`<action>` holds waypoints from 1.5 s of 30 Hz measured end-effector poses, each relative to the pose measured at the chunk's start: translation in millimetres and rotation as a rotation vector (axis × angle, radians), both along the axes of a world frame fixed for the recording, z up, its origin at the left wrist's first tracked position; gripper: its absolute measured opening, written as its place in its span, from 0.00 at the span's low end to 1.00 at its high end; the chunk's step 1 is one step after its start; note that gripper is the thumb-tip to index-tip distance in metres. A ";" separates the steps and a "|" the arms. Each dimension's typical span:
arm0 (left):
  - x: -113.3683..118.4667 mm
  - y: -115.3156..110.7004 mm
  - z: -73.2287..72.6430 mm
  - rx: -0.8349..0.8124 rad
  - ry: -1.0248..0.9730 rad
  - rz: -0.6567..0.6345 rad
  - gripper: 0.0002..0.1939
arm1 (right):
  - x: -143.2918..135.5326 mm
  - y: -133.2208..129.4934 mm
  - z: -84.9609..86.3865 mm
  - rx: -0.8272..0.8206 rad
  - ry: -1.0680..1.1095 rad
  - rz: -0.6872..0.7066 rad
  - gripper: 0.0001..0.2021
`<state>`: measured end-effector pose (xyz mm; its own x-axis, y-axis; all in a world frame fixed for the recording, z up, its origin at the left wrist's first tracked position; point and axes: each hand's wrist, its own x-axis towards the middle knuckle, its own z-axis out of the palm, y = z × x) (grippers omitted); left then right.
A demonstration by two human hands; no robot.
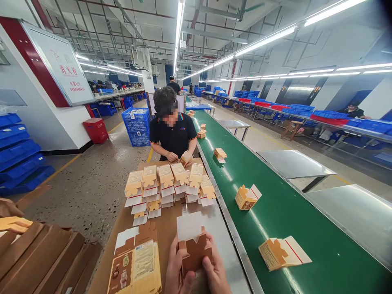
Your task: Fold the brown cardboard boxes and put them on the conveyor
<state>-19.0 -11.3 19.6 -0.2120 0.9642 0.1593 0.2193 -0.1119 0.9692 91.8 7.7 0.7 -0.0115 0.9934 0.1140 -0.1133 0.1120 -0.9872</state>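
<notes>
Both my hands grip one small brown cardboard box (pixel 196 251) at the table's near end, its white flap standing up at the top. My left hand (pixel 177 263) wraps its left side, with the thumb in front. On the opposite side my right hand (pixel 214 267) closes round it, thumb pressed on the front. To the left lies a stack of flat box blanks (pixel 143 265), printed brown and cream. Farther along the table, several folded cream boxes (pixel 165 176) are piled in rows with their white flaps out.
A green conveyor belt (pixel 275 212) runs along the right, carrying several spaced boxes, the nearest box (pixel 272 253) with its flap open. Across the table a co-worker (pixel 173 130) handles another box. Brown cartons (pixel 52 253) stand at lower left; blue crates (pixel 136 126) stand behind.
</notes>
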 end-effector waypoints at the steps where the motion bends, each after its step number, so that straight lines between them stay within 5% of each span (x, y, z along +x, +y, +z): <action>1: 2.2 -0.7 2.1 -0.028 -0.010 0.011 0.28 | -1.8 -1.3 -1.6 -0.023 0.037 0.001 0.26; 6: 13.1 0.3 1.6 -0.009 -0.017 0.120 0.22 | -4.6 -2.9 -12.3 -0.025 0.147 -0.071 0.17; 14: 11.2 13.5 -14.8 0.088 0.051 0.054 0.12 | 0.2 2.0 -5.0 0.047 0.054 -0.124 0.17; 23: 6.0 34.0 -9.9 -0.076 0.053 -0.072 0.19 | 14.4 16.6 6.0 -0.017 -0.198 0.049 0.23; 25: 3.8 42.2 -9.2 -0.123 -0.007 0.017 0.16 | 17.1 16.7 -0.2 -0.031 -0.162 0.083 0.22; 29: 2.5 53.9 -10.7 -0.197 -0.100 0.106 0.16 | 16.2 7.9 -24.2 -0.073 0.129 0.294 0.46; 34: 4.1 50.2 -7.1 -0.189 -0.054 0.003 0.19 | 13.4 -2.1 -43.5 -0.136 0.158 0.105 0.43; 40: -2.5 48.2 10.1 -0.217 0.003 -0.151 0.17 | 29.3 11.0 -28.3 -0.035 -0.083 0.088 0.38; 45: -7.5 50.8 0.6 -0.208 -0.057 -0.111 0.22 | 35.6 24.6 -16.2 -0.029 -0.145 0.090 0.34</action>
